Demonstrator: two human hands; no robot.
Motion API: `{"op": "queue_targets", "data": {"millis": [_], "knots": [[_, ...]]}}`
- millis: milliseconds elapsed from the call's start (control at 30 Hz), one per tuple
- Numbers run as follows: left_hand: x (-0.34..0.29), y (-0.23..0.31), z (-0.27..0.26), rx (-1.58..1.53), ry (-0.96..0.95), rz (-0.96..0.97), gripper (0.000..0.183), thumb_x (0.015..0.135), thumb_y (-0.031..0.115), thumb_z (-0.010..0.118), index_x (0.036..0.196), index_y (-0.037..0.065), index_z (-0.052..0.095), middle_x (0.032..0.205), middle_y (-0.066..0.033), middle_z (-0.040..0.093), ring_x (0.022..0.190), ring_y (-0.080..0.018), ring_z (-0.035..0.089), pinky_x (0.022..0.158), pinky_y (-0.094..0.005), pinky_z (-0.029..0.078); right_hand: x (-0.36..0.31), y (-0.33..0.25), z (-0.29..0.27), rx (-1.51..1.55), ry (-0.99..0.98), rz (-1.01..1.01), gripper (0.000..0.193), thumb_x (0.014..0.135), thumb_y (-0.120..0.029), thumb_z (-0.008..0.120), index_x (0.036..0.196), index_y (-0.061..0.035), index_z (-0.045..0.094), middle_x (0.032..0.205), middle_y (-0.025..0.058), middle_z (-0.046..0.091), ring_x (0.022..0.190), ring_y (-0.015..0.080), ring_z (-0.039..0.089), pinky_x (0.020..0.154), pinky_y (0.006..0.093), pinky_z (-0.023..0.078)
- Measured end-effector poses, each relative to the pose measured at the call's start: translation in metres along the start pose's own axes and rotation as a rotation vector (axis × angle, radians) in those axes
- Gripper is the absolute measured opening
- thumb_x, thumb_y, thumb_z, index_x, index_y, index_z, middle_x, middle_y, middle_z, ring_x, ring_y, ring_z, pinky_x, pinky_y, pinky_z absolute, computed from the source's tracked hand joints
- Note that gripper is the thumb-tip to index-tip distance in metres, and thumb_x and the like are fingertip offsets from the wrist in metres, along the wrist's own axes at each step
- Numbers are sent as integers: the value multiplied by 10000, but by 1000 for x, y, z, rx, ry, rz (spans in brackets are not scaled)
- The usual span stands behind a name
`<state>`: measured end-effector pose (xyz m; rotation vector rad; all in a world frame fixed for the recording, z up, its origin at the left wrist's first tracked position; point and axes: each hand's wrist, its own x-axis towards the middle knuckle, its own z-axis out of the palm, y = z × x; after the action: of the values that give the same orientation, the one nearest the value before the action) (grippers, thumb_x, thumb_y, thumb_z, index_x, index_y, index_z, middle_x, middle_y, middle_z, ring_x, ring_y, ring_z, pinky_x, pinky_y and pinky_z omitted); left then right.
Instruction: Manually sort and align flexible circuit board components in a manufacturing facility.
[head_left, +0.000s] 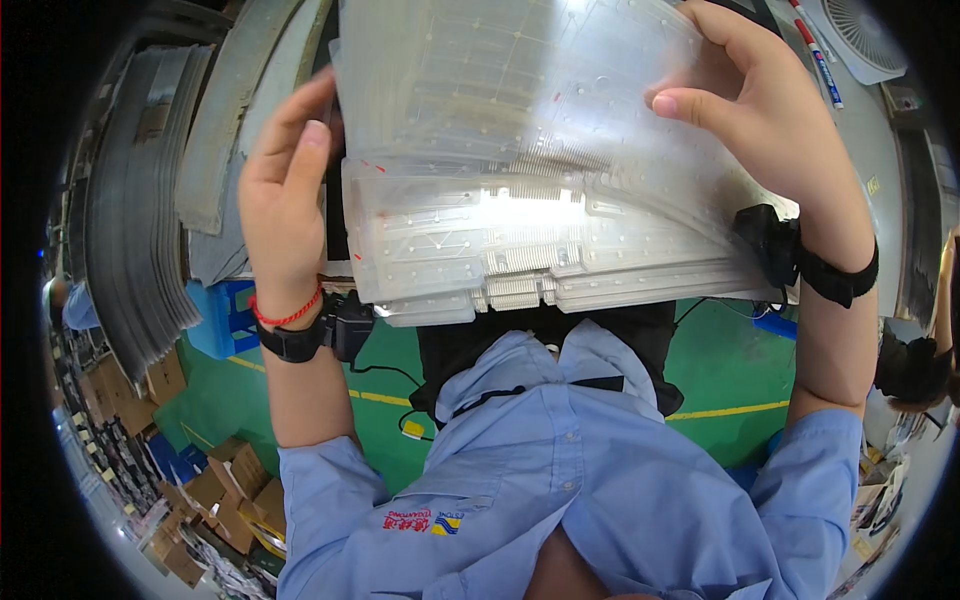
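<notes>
Two hands, the right hand (765, 110) spread with thumb apart from fingers, the left hand (282, 175) curled with its hold unclear, flank skewed translucent plastic sheets (450, 75) atop a matching stack (425, 245), seemingly an aligning step whose next move calls for even inward pressure.

I see a white fan (868, 32) and marker pens (828, 78) to my right, cardboard boxes (238, 472) to my left, green floor (215, 400) below.
</notes>
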<state>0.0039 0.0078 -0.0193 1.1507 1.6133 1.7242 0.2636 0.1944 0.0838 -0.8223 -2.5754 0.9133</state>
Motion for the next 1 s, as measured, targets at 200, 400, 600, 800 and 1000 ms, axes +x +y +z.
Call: {"op": "queue_targets", "data": {"millis": [200, 400, 600, 800, 1000], "knots": [[-6, 33, 0, -148, -340, -47, 664, 1009, 394, 550, 1459, -44, 333, 1233, -92, 622, 1104, -151, 587, 940, -279, 457, -2, 19, 2, -73, -47, -136, 373, 776, -49, 782, 1087, 3, 584, 952, 96, 616, 971, 205, 647, 830, 316, 485], [-16, 40, 11, -64, -224, 2, 500, 987, 197, 615, 1390, -33, 431, 1218, -82, 630, 1110, -143, 582, 971, -285, 437, -1, 8, 13, -315, -53, -384, 573, 738, -86, 779, 1257, -43, 537, 1094, 148, 541, 1104, 366, 494, 974, 405, 417], [-22, 27, -29, -286, -96, -89, 334, 1001, 104, 551, 1316, -3, 527, 1217, -73, 632, 1074, -147, 602, 940, -299, 465, -10, -21, 2, -494, 235, -488, 735, 701, -97, 812, 1378, -101, 526, 1264, 143, 531, 1171, 341, 499, 1000, 407, 406], [-63, 3, -106, -361, 394, -25, 290, 1010, 172, 548, 1244, 0, 550, 1134, -93, 643, 993, -157, 622, 861, -307, 495, -28, -7, -19, -506, 554, -615, 528, 772, -112, 777, 1271, -81, 607, 1231, 115, 585, 1135, 286, 524, 974, 374, 399], [-118, -44, -195, -341, 615, 89, 241, 996, 205, 606, 1149, 22, 574, 946, -28, 626, 811, -92, 599, 699, -176, 480, -22, 21, -19, -304, 290, -328, 487, 832, -150, 729, 1279, -33, 576, 1252, 160, 567, 1196, 334, 508, 1037, 402, 388]]}}
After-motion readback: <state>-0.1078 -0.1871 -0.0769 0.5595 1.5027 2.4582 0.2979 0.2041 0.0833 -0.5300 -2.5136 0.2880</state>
